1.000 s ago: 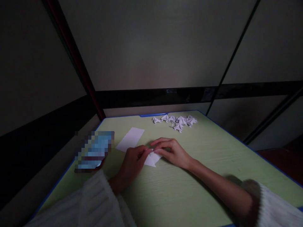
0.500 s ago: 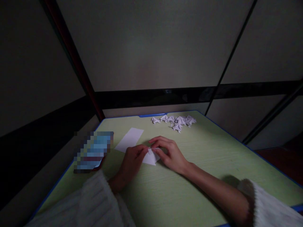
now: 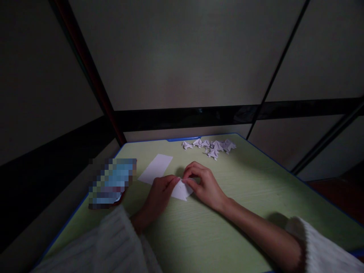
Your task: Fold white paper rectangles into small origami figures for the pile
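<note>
A small white folded paper [image 3: 181,190] lies on the pale green table [image 3: 216,227], a little left of centre. My left hand [image 3: 159,193] pinches its left edge with curled fingers. My right hand [image 3: 204,185] presses down on its upper right part, fingertips bent and closed onto the paper. Both forearms come in from the bottom of the view in white knitted sleeves.
A flat white paper strip [image 3: 156,168] lies just beyond my left hand. Several small folded paper figures [image 3: 212,146] sit in a heap near the table's far edge. A blurred-out blue object [image 3: 110,182] rests by the left edge. Dark wall panels stand behind the table.
My right hand's fingers have curled in and drawn closer to the left hand over the folded paper. The paper's fold looks tighter. Nothing else has moved.
</note>
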Available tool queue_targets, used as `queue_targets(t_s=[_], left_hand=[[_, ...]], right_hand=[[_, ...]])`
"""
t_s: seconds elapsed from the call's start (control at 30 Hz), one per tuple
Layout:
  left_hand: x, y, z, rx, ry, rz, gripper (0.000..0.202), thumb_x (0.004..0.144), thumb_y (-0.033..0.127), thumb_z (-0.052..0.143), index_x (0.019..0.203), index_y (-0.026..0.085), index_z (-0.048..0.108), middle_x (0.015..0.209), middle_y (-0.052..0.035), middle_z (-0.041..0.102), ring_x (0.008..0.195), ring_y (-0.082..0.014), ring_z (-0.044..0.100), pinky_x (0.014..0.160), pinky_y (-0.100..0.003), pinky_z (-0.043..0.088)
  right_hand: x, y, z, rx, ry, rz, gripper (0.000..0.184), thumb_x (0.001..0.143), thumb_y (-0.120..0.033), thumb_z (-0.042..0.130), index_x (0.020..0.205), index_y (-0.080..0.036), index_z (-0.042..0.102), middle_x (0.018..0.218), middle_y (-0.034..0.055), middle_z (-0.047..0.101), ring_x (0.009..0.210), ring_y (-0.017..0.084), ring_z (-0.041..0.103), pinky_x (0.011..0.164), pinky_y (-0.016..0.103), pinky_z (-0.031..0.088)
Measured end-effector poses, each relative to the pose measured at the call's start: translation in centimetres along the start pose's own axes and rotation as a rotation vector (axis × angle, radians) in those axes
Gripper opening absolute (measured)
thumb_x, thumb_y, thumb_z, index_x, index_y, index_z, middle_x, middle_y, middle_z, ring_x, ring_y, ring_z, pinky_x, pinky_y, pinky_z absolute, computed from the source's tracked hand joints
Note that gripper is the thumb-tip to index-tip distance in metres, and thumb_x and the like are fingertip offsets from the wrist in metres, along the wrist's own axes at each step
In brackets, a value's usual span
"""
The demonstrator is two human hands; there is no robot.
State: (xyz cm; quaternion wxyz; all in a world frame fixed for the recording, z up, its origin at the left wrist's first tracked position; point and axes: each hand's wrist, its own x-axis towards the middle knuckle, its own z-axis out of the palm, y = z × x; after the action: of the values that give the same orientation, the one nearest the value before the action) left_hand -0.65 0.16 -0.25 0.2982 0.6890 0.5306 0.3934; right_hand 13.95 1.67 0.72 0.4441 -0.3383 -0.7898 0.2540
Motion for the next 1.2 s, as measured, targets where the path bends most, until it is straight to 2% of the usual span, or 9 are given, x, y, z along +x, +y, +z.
queue_targets(t_s=[0.2,0.33,0.43,0.57,0.77,1.03,1.13,1.2], left_hand=[[-0.07,0.3,0.07,-0.05,-0.007,-0.016,0.032,0.074,0.033,0.036,0.046,0.018,0.033,0.045,0.0062,0.026,0.045,-0.0081,0.027,0.043,-0.021,0.02],[-0.13,0.09,0.25,-0.074,-0.078,-0.031,0.024,0.07,0.033,0.043,0.054,0.016,0.043,0.047,0.0062,0.033,0.046,-0.0082,0.03,0.043,-0.02,0.022],[-0.04,-0.1,0.4,-0.035,-0.051,-0.065,0.02,0.065,0.03,0.05,0.053,0.016,0.042,0.046,0.0076,0.029,0.045,-0.0072,0.027,0.042,-0.02,0.019],[0.04,-0.25,0.49,-0.041,-0.021,-0.071,0.025,0.066,0.031,0.049,0.049,0.016,0.039,0.045,0.008,0.025,0.044,-0.0069,0.025,0.041,-0.02,0.018],[0.01,-0.21,0.46,-0.034,-0.047,-0.063,0.019,0.066,0.029,0.049,0.06,0.013,0.054,0.045,0.0075,0.03,0.044,-0.0074,0.028,0.042,-0.02,0.02],[-0.22,0.0,0.52,-0.02,-0.053,-0.043,0.018,0.066,0.027,0.047,0.055,0.013,0.052,0.044,0.0072,0.031,0.043,-0.0071,0.028,0.04,-0.019,0.019],[-0.17,-0.15,0.45,-0.047,-0.036,-0.037,0.016,0.065,0.025,0.048,0.055,0.013,0.052,0.044,0.0065,0.036,0.044,-0.0077,0.031,0.042,-0.019,0.022],[-0.12,-0.11,0.28,-0.075,-0.01,-0.029,0.016,0.066,0.026,0.048,0.059,0.013,0.055,0.048,0.0047,0.044,0.047,-0.0092,0.037,0.045,-0.02,0.027]], right_hand=[[-0.01,0.24,0.16,-0.006,0.009,0.021,0.01,0.069,-0.006,0.052,0.063,-0.014,0.055,0.078,0.0036,0.053,0.073,0.012,0.05,0.068,0.025,0.039],[0.05,0.25,0.21,-0.008,0.033,0.038,0.011,0.068,-0.005,0.053,0.062,-0.014,0.055,0.078,0.0036,0.053,0.073,0.012,0.05,0.069,0.025,0.039],[0.14,0.14,0.29,-0.003,0.059,0.052,0.01,0.067,-0.006,0.053,0.061,-0.014,0.055,0.077,0.0033,0.053,0.073,0.012,0.05,0.069,0.025,0.039],[0.13,0.02,0.41,-0.004,0.076,0.036,0.011,0.067,-0.005,0.053,0.06,-0.014,0.054,0.076,0.0029,0.053,0.072,0.012,0.05,0.068,0.025,0.039],[-0.09,0.13,0.28,0.015,0.039,-0.055,0.015,0.066,-0.002,0.05,0.06,-0.014,0.055,0.079,0.0032,0.053,0.076,0.012,0.051,0.07,0.024,0.04],[-0.19,0.02,0.03,0.008,-0.068,-0.102,0.016,0.067,0.0,0.048,0.062,-0.014,0.057,0.083,0.0047,0.052,0.078,0.012,0.05,0.071,0.024,0.04],[-0.08,-0.21,0.21,0.103,-0.089,-0.086,0.011,0.067,-0.005,0.052,0.064,-0.014,0.057,0.085,0.0046,0.053,0.08,0.013,0.051,0.073,0.025,0.039],[0.09,-0.29,0.29,0.256,-0.103,-0.004,0.007,0.066,-0.012,0.057,0.072,-0.015,0.058,0.084,0.004,0.054,0.079,0.013,0.051,0.072,0.026,0.039]])
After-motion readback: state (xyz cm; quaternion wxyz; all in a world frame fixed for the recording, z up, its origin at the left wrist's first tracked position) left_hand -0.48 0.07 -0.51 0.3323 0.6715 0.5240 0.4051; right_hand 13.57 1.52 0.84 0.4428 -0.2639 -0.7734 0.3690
